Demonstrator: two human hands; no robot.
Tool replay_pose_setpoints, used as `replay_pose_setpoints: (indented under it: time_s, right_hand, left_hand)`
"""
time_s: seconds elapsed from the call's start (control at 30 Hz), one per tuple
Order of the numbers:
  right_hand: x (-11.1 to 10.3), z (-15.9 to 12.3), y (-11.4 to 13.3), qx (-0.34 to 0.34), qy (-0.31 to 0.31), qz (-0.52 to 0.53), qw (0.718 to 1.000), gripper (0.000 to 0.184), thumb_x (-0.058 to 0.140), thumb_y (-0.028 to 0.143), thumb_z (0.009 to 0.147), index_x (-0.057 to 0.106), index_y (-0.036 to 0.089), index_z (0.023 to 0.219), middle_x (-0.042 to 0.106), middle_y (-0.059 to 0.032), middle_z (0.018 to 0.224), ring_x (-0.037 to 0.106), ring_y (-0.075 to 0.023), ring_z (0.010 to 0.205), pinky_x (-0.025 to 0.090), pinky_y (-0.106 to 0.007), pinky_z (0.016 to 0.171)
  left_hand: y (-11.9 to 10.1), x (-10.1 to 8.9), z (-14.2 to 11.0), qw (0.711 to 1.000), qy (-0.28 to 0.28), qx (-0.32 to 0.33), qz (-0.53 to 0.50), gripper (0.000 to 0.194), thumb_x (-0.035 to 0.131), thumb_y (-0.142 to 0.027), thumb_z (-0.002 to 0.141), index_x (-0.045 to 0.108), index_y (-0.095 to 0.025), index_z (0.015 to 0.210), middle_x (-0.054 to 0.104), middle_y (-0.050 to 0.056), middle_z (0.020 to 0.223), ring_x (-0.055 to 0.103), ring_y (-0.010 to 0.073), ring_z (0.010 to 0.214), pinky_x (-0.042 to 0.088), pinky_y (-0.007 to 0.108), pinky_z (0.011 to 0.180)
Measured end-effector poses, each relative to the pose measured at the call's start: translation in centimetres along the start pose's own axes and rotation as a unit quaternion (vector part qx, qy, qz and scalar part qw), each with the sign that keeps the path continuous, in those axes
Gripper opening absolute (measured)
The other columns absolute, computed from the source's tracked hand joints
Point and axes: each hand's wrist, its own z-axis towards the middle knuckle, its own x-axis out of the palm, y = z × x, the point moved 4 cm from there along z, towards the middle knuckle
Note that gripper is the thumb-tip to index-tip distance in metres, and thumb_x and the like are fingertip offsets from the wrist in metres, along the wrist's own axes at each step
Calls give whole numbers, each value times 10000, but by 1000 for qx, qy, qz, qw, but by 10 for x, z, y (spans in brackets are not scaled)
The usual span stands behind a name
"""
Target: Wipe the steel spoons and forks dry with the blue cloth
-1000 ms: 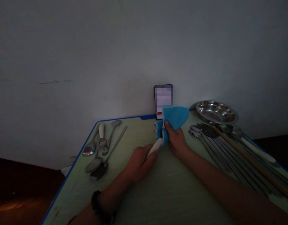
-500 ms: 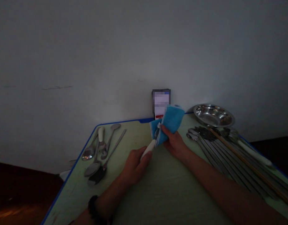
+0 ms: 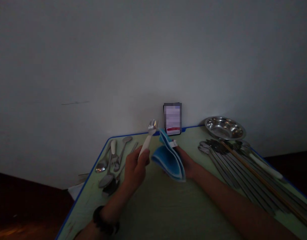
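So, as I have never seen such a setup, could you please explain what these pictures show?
There is no machine here: a camera worn on a person's head looks forward and down at two bare hands. Every picture comes from that camera. The left hand holds a white-handled fork, tines pointing away; the right hand holds a folded blue cloth. On the pale green table, spoons and forks lie at the left, long-handled utensils at the right, near a metal bowl.
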Motion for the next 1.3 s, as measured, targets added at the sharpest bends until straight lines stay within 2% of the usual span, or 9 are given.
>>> replay_pose_setpoints:
  time_s: [0.13, 0.37, 0.53, 0.7, 0.87, 0.93, 1.03, 1.2, 1.3]
  right_hand:
    - [-9, -4, 7, -12, -30, -262, 964, 697, 292, 768, 697, 589, 164, 874, 611, -34, 534, 558, -183, 408, 442, -312, 432]
    - [11, -43, 38, -332, -172, -685, 625, 573, 504, 622, 712, 556, 184, 1076, 580, -115, 1032, 554, -234, 902, 431, -382, 788]
    - [38, -41, 3, -330, -141, -779, 515, 705, 660, 403, 637, 435, 141, 1251, 478, -156, 1188, 440, -294, 1079, 360, -445, 926]
    - [29, -31, 12, -334, -165, -704, 605, 331, 507, 132, 718, 580, 155, 1040, 578, -104, 1022, 540, -214, 921, 407, -382, 866]
    - [15, -24, 13, -318, -100, -367, 869, 262, 559, 215, 712, 546, 205, 973, 616, -34, 965, 600, -172, 832, 480, -333, 742]
    - [13, -20, 0, -282, -79, -271, 917, 366, 575, 228, 704, 484, 216, 1058, 592, -36, 1033, 608, -165, 843, 495, -328, 721]
    - [12, -19, -16, -238, -73, -355, 901, 513, 608, 197, 674, 420, 222, 1150, 581, -51, 1036, 623, -155, 738, 508, -346, 666]
    - [20, -40, -1, -348, -80, -511, 782, 267, 593, 258, 735, 590, 196, 995, 494, -97, 1238, 484, -207, 1136, 382, -390, 953]
    - [25, -45, 8, -318, -62, -431, 842, 312, 459, 362, 838, 556, 201, 1087, 587, -87, 1121, 589, -178, 961, 458, -361, 833]
  left_hand:
    - [-23, -13, 9, 1000, 2, -7, 7, 329, 369, -328, 839, 373, -194, 538, 345, -47, 495, 349, 108, 469, 270, 237, 467]
    - [-10, -14, 9, 999, 9, -28, 18, 327, 377, -334, 840, 386, -189, 547, 360, -47, 499, 369, 105, 477, 292, 226, 472]
    - [-7, -14, 8, 999, 8, -27, 27, 330, 370, -343, 842, 391, -189, 550, 356, -51, 491, 359, 103, 465, 284, 221, 459]
    - [-7, -19, 4, 999, 5, -25, 33, 343, 376, -359, 841, 377, -191, 542, 346, -55, 485, 355, 101, 459, 277, 220, 456]
    - [-14, -35, 8, 999, -11, -19, 37, 322, 389, -335, 829, 388, -189, 541, 375, -45, 501, 375, 104, 474, 291, 226, 469]
    - [-24, -47, 10, 999, -39, -2, 30, 318, 388, -318, 829, 384, -188, 538, 372, -47, 497, 364, 98, 465, 288, 223, 465]
    - [-35, -58, 11, 999, -44, 8, 30, 348, 354, -327, 847, 365, -190, 528, 347, -50, 478, 348, 93, 442, 289, 217, 455]
    - [-34, -36, 3, 963, 119, 15, 240, 283, 310, -372, 892, 474, -169, 785, 537, 5, 599, 533, 157, 529, 377, 241, 498]
    - [-36, -13, -6, 878, 140, 41, 456, 266, 319, -338, 897, 488, -139, 950, 627, 89, 686, 618, 266, 592, 428, 340, 542]
